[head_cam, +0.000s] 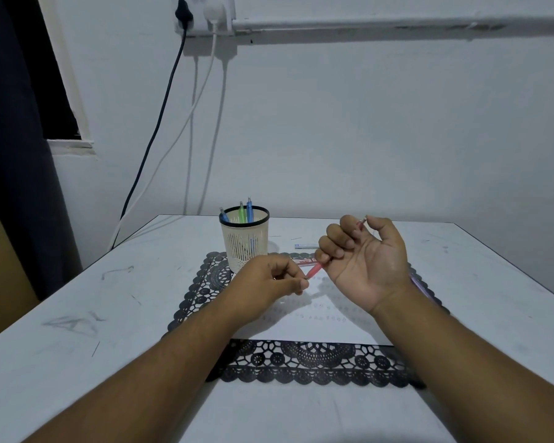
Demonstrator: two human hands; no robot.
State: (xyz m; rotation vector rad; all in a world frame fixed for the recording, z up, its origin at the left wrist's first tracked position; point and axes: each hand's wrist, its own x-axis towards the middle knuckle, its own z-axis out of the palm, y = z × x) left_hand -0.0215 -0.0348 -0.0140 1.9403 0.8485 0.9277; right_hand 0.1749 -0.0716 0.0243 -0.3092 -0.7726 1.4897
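- Right hand (365,266): palm turned up, raised above the table's far middle. Its fingers are curled in over the palm and closed round a red pen, with the thumb lying near the pen's upper end.
- Red pen (315,269): held slanting in the air between the two hands. The lower red part sticks out below the right hand's little finger, and a small bit of the upper end shows beside the thumb. The middle is hidden inside the fist.
- Left hand (269,279): back of the hand up, just left of the right hand. Thumb and forefinger are drawn narrowly together, pinching the pen's lower tip. The other fingers are tucked under.
- Pen holder (244,241): cream slotted cup with a black rim, upright on the placemat's far left corner, just behind the left hand.
- Contents of holder: two blue pens (249,210) and one green pen (242,212), standing upright.
- Placemat (314,362): black lace pattern, flat on the table's centre.
- Sheet of paper (317,324): white, lying on the placemat below both hands.
- Red-labelled packet (303,260): on the placemat's far edge, partly hidden by the hands.
- Small white box (306,246): on the table just beyond that packet.
- Purple pen (424,287): lying beneath the right wrist, mostly covered.
- Table (77,330): white top with scuffs and pencil marks.
- Wall socket (202,14): black cable (160,113) and white cables hanging down.
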